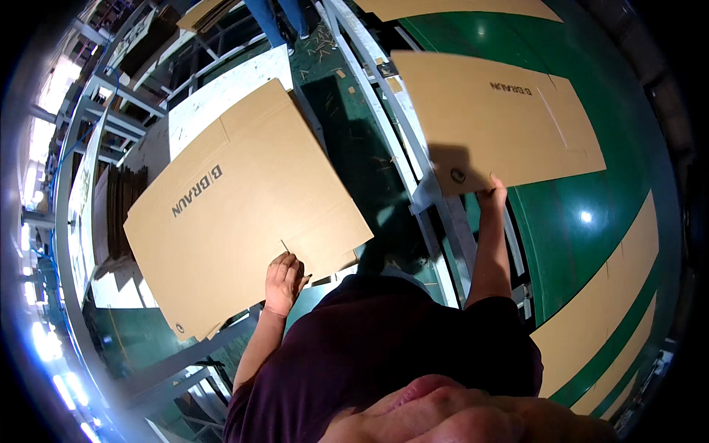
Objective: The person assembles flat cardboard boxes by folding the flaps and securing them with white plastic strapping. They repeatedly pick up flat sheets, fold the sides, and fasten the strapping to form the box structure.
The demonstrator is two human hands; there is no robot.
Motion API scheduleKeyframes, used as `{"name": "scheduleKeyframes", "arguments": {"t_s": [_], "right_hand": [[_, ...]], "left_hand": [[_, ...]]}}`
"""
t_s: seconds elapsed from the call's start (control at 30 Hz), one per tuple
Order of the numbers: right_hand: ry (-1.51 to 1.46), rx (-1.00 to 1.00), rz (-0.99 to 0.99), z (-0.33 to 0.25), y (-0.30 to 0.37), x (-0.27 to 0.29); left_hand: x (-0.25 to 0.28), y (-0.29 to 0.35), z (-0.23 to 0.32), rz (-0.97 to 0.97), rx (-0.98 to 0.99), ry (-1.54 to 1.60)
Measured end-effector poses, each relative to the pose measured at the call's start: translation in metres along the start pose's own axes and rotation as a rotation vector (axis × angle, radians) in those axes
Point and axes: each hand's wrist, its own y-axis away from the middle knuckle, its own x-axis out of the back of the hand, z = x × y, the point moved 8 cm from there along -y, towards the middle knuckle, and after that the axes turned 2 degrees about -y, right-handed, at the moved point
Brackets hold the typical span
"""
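A flat brown cardboard sheet (pixel 244 192) with dark printing and cut slots lies tilted on the left-hand table. My left hand (pixel 282 284) is at its near edge, beside a slot, its fingers curled and pressed together on the board. To the right, a second printed cardboard sheet (pixel 509 122) extends over a green surface. My right hand (pixel 492 196) grips the near edge of this one, thumb on top and the other fingers hidden underneath. A shadow falls across its near left corner.
Metal rails (pixel 402 140) edge the glossy green surface (pixel 576 214), where more cardboard sheets (pixel 598 317) lie. A stack of cardboard (pixel 118 210) stands at far left. Another person's legs (pixel 277 22) show beyond the aisle, whose floor (pixel 325 55) is strewn with scraps.
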Motion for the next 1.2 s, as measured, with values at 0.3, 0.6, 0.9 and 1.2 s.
{"name": "scheduleKeyframes", "arguments": {"t_s": [0.3, 0.6, 0.9, 1.2], "right_hand": [[1.845, 0.665, -0.417, 0.109, 0.259, -0.285], [-0.064, -0.758, -0.732, 0.195, 0.376, -0.18], [0.516, -0.397, -0.805, 0.238, 0.384, -0.24], [0.797, -0.928, -0.744, 0.232, 0.359, -0.153]], "left_hand": [[0.011, 0.002, 0.0, 0.09, -0.009, 0.074], [-0.008, 0.008, -0.017, 0.016, 0.266, 0.345], [-0.009, 0.025, -0.014, 0.041, 0.298, 0.366], [0.04, 0.107, 0.014, 0.147, -0.036, 0.34]]}}
